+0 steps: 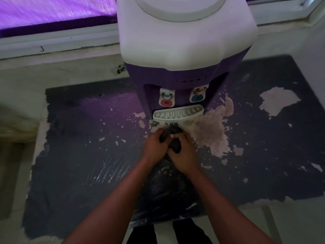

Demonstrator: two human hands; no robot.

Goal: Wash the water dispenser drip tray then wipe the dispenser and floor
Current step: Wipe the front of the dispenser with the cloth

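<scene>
Head view looks down on a purple water dispenser (186, 50) with a white top, standing on a dark, peeling counter (79, 155). Its white drip tray (177, 114) sits in place at the base, under a red tap (166, 101) and a blue tap (197, 96); what lies beneath its slotted grille cannot be made out. Just near of the tray, the left hand (155, 144) and right hand (183, 156) meet, each grip clamped on one bunched dark cloth (173, 138).

Smooth plastic dispenser (186, 41); flaking glossy floor (79, 155); dark cloth (173, 138).
</scene>
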